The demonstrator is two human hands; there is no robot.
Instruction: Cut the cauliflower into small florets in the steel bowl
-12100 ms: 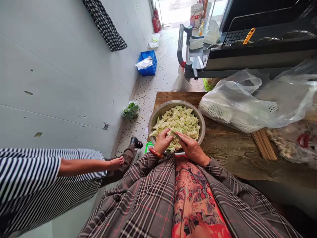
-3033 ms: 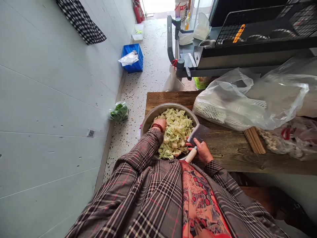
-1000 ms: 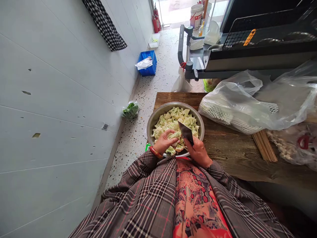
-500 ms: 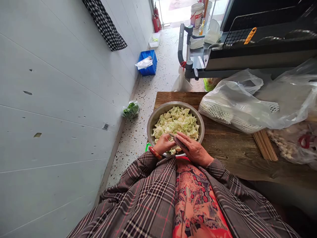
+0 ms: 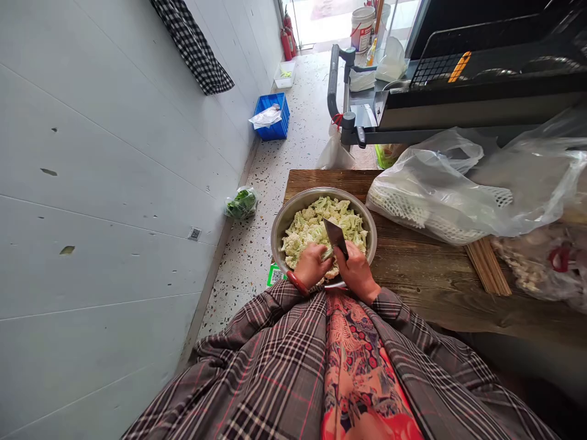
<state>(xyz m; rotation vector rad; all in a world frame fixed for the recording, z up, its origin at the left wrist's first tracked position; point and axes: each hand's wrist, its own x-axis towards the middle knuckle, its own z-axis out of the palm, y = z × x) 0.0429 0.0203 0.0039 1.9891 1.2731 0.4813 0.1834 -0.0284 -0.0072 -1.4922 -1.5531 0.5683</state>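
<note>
A round metal bowl [image 5: 277, 235] full of cut cauliflower pieces [image 5: 305, 227] stands at the left end of the wooden table. Over its near part, my left hand [image 5: 312, 265] pinches a small piece of cauliflower [image 5: 327, 253]; a red bracelet circles that wrist. Closed around a knife [image 5: 335, 233], my right hand [image 5: 355, 270] is just right of the left one. The dark, wide blade points up and away from me over the cauliflower. My right fingertips are partly hidden behind the knife and hand.
Right of the bowl on the wooden table [image 5: 413, 275] lie a clear plastic bag [image 5: 440, 189], wooden sticks [image 5: 488, 267] and another filled bag [image 5: 536, 260]. A metal cart [image 5: 389, 135] stands beyond. Left on the floor are bagged greens [image 5: 241, 203] and a blue crate [image 5: 274, 128].
The knife has turned from lying low between my hands to pointing up and forward. My right hand has drawn in its outstretched fingers around it, and my left hand has moved slightly right.
</note>
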